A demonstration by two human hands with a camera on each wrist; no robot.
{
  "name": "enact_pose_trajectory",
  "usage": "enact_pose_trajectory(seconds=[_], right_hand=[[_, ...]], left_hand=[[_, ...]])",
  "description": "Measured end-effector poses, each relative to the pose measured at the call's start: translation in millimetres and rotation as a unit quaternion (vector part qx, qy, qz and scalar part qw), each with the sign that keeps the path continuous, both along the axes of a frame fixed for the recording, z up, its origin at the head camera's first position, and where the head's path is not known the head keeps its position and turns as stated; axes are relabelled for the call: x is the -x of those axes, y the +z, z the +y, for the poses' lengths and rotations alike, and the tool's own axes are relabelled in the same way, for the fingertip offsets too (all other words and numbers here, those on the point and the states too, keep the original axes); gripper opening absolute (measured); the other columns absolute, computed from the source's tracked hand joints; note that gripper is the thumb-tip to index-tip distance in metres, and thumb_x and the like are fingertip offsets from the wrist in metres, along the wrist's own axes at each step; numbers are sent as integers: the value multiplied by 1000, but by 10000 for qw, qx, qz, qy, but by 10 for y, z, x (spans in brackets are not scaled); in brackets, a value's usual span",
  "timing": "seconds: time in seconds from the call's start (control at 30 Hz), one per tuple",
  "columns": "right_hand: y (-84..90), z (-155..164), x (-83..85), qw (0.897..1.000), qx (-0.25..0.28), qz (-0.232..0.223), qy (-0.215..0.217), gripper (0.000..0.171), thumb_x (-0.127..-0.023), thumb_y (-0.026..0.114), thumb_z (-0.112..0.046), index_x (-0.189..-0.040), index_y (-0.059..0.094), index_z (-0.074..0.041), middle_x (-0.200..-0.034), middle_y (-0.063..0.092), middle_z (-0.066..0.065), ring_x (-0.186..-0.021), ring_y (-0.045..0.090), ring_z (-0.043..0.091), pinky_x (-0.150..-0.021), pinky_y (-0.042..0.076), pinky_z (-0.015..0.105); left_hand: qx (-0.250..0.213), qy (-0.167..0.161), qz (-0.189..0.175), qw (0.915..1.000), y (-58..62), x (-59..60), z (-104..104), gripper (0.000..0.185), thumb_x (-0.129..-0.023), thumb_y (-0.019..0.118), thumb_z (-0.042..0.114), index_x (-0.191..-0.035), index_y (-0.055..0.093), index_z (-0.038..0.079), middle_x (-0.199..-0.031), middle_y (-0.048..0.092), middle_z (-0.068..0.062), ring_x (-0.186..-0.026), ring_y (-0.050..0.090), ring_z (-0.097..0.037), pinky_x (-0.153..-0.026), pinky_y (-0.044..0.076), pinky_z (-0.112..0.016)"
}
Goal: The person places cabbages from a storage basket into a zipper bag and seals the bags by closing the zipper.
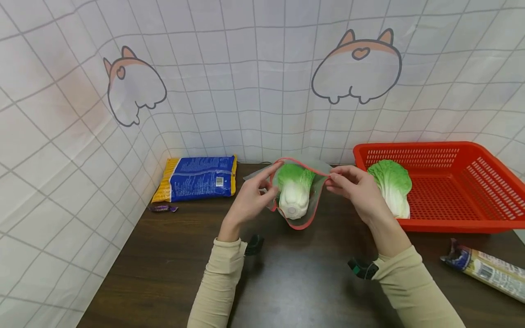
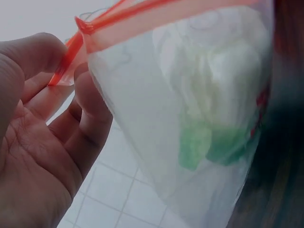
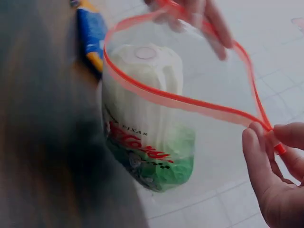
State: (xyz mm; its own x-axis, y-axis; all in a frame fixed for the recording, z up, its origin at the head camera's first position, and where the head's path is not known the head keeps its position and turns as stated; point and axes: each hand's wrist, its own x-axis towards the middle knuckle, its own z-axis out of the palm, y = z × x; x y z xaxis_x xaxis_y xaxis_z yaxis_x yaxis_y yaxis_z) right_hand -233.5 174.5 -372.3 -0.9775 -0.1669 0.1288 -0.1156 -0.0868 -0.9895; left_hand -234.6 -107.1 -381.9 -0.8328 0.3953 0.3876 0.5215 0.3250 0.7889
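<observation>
A clear zip bag (image 1: 315, 202) with a red zip rim stands with its mouth spread apart. Inside it lies a Chinese cabbage (image 1: 295, 196), white base toward me and green leaves away. My left hand (image 1: 252, 198) pinches the bag's left rim between thumb and fingers; in the left wrist view the red zip strip (image 2: 71, 59) runs between them. At the opposite corner my right hand (image 1: 357, 187) pinches the rim, its thumb and fingertips on the zip end (image 3: 280, 149). Red lettering (image 3: 137, 142) shows on the bag's side in the right wrist view.
A red plastic basket (image 1: 443, 224) at the right holds another Chinese cabbage (image 1: 391, 187). A long printed packet (image 1: 488, 271) lies in front of it. Back left are a blue and yellow bag (image 1: 201, 178) and a small purple wrapped sweet (image 1: 163, 208). A white gridded curtain (image 1: 254, 91) hangs behind the table.
</observation>
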Motion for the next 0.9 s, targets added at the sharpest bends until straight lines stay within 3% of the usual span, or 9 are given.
enact_pose_trajectory(seconds=[0.2, 0.27, 0.37, 0.6, 0.63, 0.7, 0.8, 0.87, 0.9], right_hand=[[335, 26, 133, 9937, 1073, 276, 168, 21, -94, 65, -9, -108, 62, 5, -97, 64, 11, -88, 69, 19, -85, 54, 30], [444, -18, 175, 9913, 1262, 342, 149, 18, -92, 67, -9, -106, 64, 3, -97, 64, 12, -89, 69, 20, -85, 54, 31], [594, -115, 242, 9909, 1251, 486, 50, 22, -92, 68, -11, -107, 63, 5, -98, 64, 13, -89, 68, 21, -85, 54, 30], [841, -296, 381, 9914, 1062, 755, -80, 25, -91, 69, -14, -108, 64, 3, -98, 62, 14, -86, 68, 21, -84, 54, 30], [860, -313, 395, 9916, 1036, 770, -103, 24, -91, 69, -14, -108, 64, 3, -99, 62, 13, -86, 68, 21, -83, 54, 30], [886, -338, 418, 9918, 999, 781, -152, 22, -91, 70, -14, -107, 66, 1, -98, 62, 13, -85, 69, 21, -83, 55, 30], [898, -356, 442, 9921, 992, 743, -214, 21, -91, 69, -13, -106, 66, 1, -98, 63, 13, -85, 69, 21, -82, 55, 30], [896, -351, 454, 9921, 1016, 709, -219, 21, -91, 69, -13, -106, 65, 1, -98, 62, 13, -86, 68, 21, -82, 55, 30], [893, -346, 459, 9923, 994, 705, -242, 21, -91, 69, -13, -107, 65, 1, -98, 62, 12, -86, 68, 21, -82, 55, 30]], left_hand=[[-346, -204, -120, 9991, 3, 9, -93, 58, -97, 58, 7, -149, 43, 28, -70, 56, -10, -56, 62, -24, -55, 48, -31], [-417, -251, -102, 9988, 5, 12, -101, 59, -97, 60, 7, -150, 42, 22, -71, 56, -12, -56, 61, -26, -60, 50, -32], [-517, -295, -116, 9982, -4, 24, -119, 61, -95, 63, 10, -151, 40, 21, -71, 55, -13, -56, 60, -31, -60, 51, -36], [-137, -378, -361, 9985, 2, 20, -193, 87, -84, 79, 26, -153, 28, 41, -79, 61, -5, -64, 60, -21, -61, 50, -33], [-16, -419, -368, 9984, 0, 21, -203, 92, -82, 81, 26, -153, 26, 42, -84, 62, -3, -69, 61, -19, -61, 50, -32], [195, -525, -325, 9979, -2, 26, -217, 98, -80, 83, 25, -155, 22, 39, -112, 63, 1, -82, 61, -16, -63, 50, -31], [356, -702, -178, 9967, -5, 34, -233, 99, -80, 82, 18, -157, 22, 29, -152, 38, 4, -99, 59, -19, -66, 50, -32], [405, -775, -35, 9962, -7, 43, -242, 95, -82, 80, 13, -157, 23, 23, -162, 16, 6, -105, 59, -22, -67, 50, -33], [411, -783, 29, 9961, -11, 47, -245, 92, -83, 78, 11, -157, 24, 21, -162, 15, 6, -105, 59, -23, -68, 50, -33]])
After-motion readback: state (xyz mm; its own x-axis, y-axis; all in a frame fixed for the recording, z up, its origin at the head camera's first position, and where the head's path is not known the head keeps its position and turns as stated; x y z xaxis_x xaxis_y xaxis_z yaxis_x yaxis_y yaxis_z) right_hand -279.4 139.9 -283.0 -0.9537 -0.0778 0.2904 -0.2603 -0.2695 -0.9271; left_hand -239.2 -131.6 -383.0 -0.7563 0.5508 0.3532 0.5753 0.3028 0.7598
